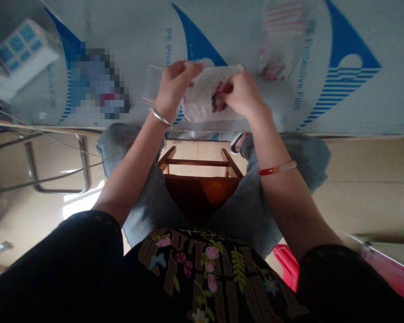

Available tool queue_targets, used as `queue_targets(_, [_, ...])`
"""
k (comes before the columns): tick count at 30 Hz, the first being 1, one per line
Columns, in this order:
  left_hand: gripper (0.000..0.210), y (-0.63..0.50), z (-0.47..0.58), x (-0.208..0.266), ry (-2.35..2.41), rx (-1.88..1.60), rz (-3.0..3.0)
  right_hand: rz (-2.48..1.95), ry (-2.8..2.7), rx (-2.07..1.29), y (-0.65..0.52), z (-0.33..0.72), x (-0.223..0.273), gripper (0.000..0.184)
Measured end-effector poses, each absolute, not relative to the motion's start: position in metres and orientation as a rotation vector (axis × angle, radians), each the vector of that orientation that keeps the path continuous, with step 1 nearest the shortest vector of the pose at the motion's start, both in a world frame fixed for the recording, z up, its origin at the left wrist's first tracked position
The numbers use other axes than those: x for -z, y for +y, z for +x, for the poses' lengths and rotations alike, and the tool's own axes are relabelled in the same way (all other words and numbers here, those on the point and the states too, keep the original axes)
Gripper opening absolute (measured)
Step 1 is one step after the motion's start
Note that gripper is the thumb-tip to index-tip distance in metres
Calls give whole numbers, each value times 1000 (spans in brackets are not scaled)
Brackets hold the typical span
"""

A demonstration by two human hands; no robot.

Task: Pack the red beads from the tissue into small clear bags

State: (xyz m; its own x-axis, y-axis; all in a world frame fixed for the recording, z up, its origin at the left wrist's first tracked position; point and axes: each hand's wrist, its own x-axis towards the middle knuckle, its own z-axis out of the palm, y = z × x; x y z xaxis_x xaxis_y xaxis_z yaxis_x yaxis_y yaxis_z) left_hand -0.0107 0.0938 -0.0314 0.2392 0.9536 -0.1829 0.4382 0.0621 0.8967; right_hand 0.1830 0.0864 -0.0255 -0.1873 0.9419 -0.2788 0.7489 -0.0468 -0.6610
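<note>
A white, crinkled sheet or flat pouch [198, 107] lies on the table between my hands, near the front edge. My right hand [245, 94] is closed in a pinch at a small cluster of dark red beads [218, 101] on the white piece. My left hand [173, 87] is above its left end, thumb and fingers pressed together. Something small and shiny shows at those fingertips, too blurred to name. Partly under my left hand is a clear zip bag [151, 83] with a red line near its lower edge.
Clear bags with red stripes [279, 40] lie at the back right, dark red pieces in the lower one. A pixelated phone-like object [104, 85] and a white power strip [27, 49] are on the left. Below the table edge stands a wooden stool [202, 190] between the legs.
</note>
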Motion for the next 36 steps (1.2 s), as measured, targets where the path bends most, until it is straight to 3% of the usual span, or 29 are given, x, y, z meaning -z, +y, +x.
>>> queue_targets(5, [46, 104, -12, 44, 1494, -779, 1783, -1848, -1890, -737, 91, 186, 22, 10])
queue_targets(9, [52, 96, -11, 34, 1515, -814, 1994, -1741, -1804, -646, 99, 185, 12, 13])
queue_targets(13, [63, 85, -7, 23, 1598, -755, 2087, -1653, -1799, -704, 99, 177, 5, 14])
queue_targets(23, [55, 77, 5, 12, 1618, -721, 2121, -1917, -1710, -913, 88, 158, -4, 23])
queue_targets(31, [54, 79, 7, 15, 1596, -769, 2154, -1773, -1743, -965, 88, 154, -2, 19])
queue_targets(36, [56, 81, 8, 16, 1599, -749, 2188, -1848, -1683, -1120, 88, 151, -10, 29])
